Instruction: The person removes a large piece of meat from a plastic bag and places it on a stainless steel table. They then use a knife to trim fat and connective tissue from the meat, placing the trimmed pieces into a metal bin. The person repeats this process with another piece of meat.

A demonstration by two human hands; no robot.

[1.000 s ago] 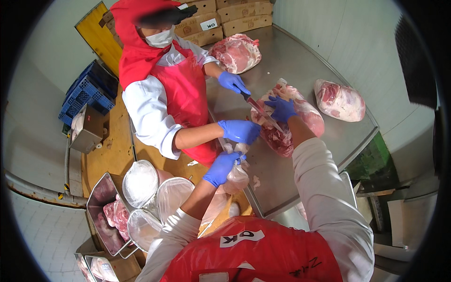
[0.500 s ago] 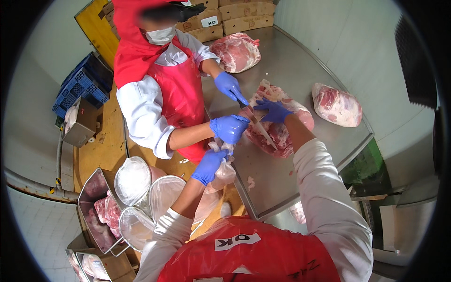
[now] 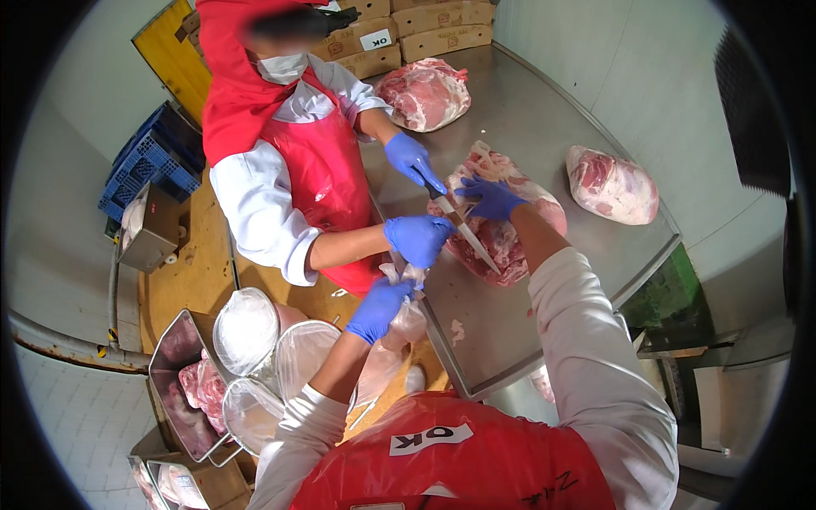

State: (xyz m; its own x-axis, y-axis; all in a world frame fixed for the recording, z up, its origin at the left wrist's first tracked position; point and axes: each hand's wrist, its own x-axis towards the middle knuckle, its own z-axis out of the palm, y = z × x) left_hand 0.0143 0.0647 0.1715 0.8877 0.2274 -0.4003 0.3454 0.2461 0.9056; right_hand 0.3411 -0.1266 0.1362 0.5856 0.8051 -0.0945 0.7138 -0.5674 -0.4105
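Note:
My left hand point(image 3: 380, 308) is closed round a bunched clear plastic bag point(image 3: 408, 320) beside the table's near left edge. On top of a large raw cut of meat point(image 3: 537, 204), my right hand point(image 3: 493, 198) lies with fingers spread. A co-worker opposite grips a knife point(image 3: 470, 234) in one gloved hand point(image 3: 412, 159), its blade slanting across the meat below my right fingers. The co-worker's other gloved hand point(image 3: 418, 239) is closed just above my left hand; what it holds, if anything, is hidden.
Two more meat cuts point(image 3: 423, 93) point(image 3: 612, 184) rest on the metal table point(image 3: 586, 293). Lined round containers point(image 3: 246, 330) and a metal bin point(image 3: 163, 361) holding meat stand at lower left. Cardboard boxes point(image 3: 446, 38) are stacked behind; blue crates point(image 3: 153, 161) stand at far left.
The view has shifted slightly. The knife has tilted a little and its blade tip has moved slightly along the meat. Both my hands keep their places.

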